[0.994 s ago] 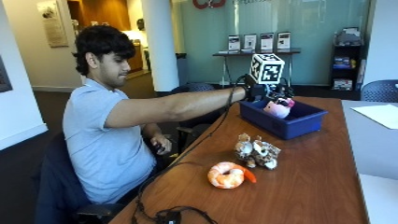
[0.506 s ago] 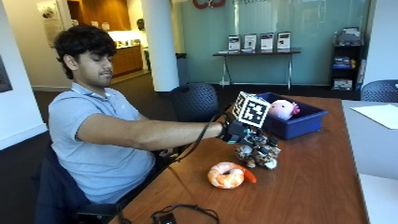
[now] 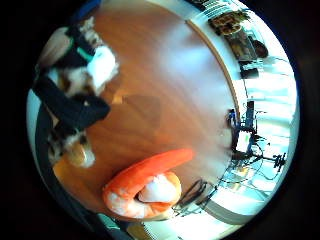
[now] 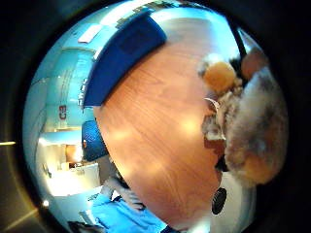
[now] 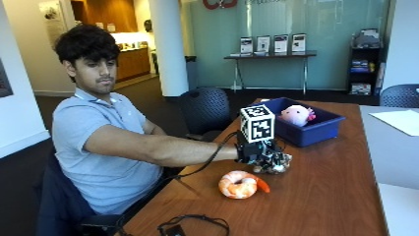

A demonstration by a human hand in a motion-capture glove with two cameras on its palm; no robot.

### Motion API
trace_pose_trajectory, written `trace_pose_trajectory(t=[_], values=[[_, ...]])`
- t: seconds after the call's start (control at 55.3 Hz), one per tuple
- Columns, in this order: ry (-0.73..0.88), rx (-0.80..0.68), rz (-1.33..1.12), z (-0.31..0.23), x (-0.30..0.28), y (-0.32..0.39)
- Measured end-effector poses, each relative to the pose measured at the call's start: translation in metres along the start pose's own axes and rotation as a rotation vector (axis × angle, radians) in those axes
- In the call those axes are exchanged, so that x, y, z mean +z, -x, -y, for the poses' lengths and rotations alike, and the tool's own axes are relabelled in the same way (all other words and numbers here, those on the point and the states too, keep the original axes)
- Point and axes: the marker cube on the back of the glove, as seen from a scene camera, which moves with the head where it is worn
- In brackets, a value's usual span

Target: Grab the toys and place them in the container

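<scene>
A small furry plush toy point(image 5: 274, 161), mottled brown, white and black, lies on the wooden table point(image 5: 327, 196) toward the middle of its width, and the gloved right hand point(image 5: 252, 152) is down on it, its fingers curled over the toy's fur as the little-finger palm view shows, where black-gloved fingers point(image 3: 70, 107) cross the plush point(image 3: 95, 65). In the thumb-side palm view the same toy point(image 4: 255, 131) lies right against the palm, resting on the wood. Just beside it, nearer the table's near edge, lies an orange and white plush shrimp point(image 5: 241, 184), curled up, apart from the hand. Farther along the table, toward its far end, stands a blue rectangular container point(image 5: 308, 129) with a pink plush toy point(image 5: 296, 115) inside, its head above the rim. A black cable point(image 5: 190, 223) lies at the table's near edge. A sheet of white paper point(image 5: 399, 121) rests on the adjoining pale surface beside the far corner.
</scene>
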Motion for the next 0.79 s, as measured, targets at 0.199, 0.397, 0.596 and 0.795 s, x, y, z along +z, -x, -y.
trace_pose_trajectory(t=[0.199, 0.397, 0.596, 0.795], values=[[-0.096, 0.062, 0.035, 0.003, -0.018, -0.005], [-0.202, 0.111, 0.082, 0.02, -0.09, 0.003], [-0.314, 0.055, 0.077, 0.047, -0.169, 0.044], [-0.377, -0.056, 0.014, 0.101, -0.224, 0.123]])
